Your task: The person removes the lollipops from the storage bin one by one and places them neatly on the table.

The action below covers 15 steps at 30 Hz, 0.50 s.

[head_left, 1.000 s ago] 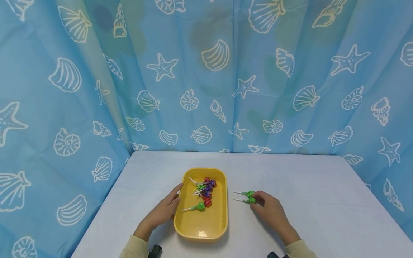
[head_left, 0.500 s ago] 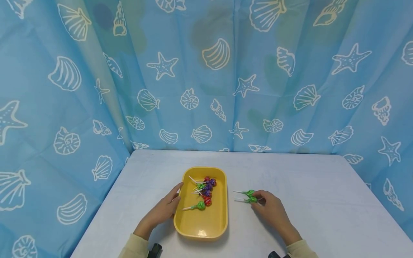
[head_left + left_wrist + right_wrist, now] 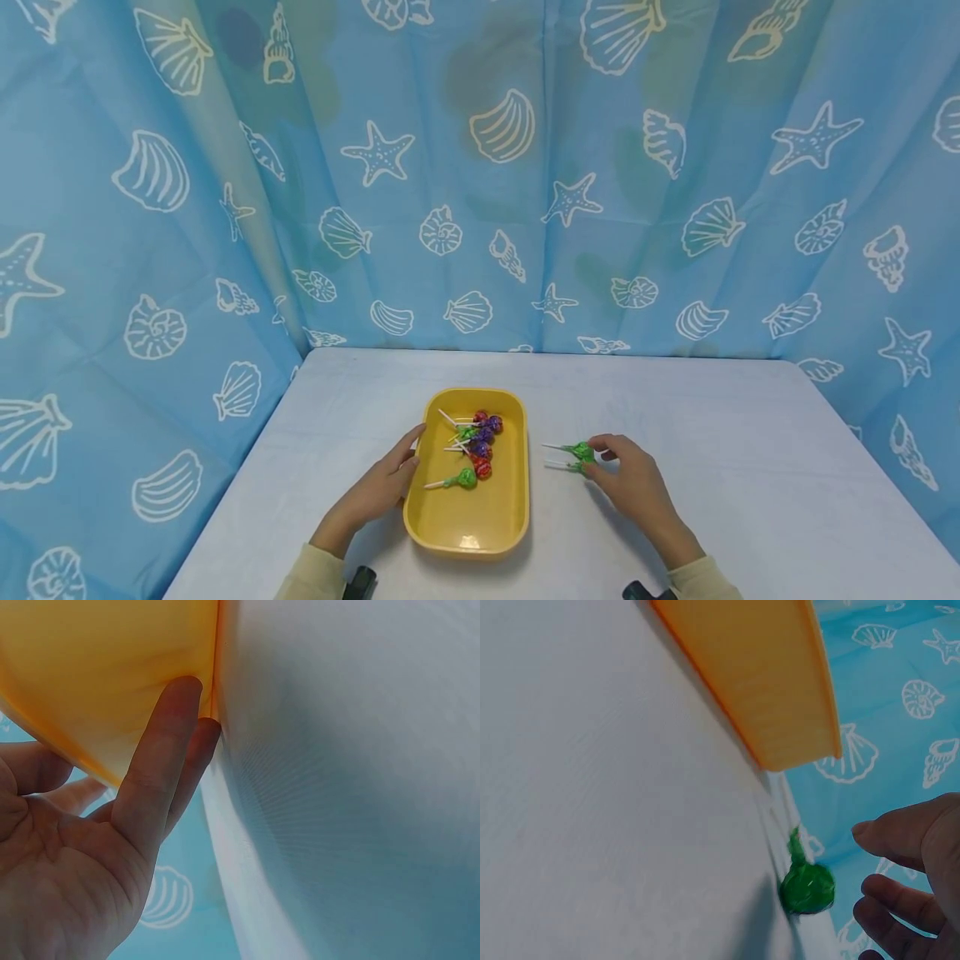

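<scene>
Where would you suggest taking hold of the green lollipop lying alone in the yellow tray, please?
Pinch the white stick of the green lollipop, coming from above on the left side of the yellow tray. The stick points left into bare tray floor, while the wrapped head lies close to the pile of lollipops. The left hand is nearest.

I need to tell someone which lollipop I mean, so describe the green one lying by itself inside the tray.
On the white table sits a yellow tray, the left hand against its left wall. Below the heap of red and purple lollipops lies the green lollipop, alone, its white stick pointing left.
</scene>
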Motion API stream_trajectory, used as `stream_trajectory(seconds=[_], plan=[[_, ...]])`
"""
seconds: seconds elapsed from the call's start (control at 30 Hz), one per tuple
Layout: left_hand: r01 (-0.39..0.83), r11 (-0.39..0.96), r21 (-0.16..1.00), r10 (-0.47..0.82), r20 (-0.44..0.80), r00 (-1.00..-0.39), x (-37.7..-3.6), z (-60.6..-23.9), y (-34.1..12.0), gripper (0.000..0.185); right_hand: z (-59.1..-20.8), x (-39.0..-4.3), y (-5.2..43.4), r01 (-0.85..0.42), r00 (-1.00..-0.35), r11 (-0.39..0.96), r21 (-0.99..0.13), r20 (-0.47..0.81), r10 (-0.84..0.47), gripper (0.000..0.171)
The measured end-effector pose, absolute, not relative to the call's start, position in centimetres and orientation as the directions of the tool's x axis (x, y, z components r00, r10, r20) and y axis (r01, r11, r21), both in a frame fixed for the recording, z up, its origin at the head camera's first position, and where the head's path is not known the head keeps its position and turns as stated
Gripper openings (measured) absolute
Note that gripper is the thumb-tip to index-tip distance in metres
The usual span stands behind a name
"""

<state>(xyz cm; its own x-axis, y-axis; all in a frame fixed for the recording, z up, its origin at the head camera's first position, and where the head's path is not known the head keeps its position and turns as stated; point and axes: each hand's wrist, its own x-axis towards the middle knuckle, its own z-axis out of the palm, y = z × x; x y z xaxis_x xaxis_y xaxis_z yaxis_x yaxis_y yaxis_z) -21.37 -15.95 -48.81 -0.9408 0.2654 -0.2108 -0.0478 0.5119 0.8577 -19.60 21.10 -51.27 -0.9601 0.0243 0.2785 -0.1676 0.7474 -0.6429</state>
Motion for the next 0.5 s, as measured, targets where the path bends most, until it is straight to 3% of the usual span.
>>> stream_trajectory(seconds=[0.5], plan=[[-0.061,0.496,0.866,0.282,-0.227,-0.932,-21.6,-48.9,-16.1,0.053,-49.1,-19.3,18.6,-0.229,-0.954,0.728,-0.647,0.298,-0.035,0.028]])
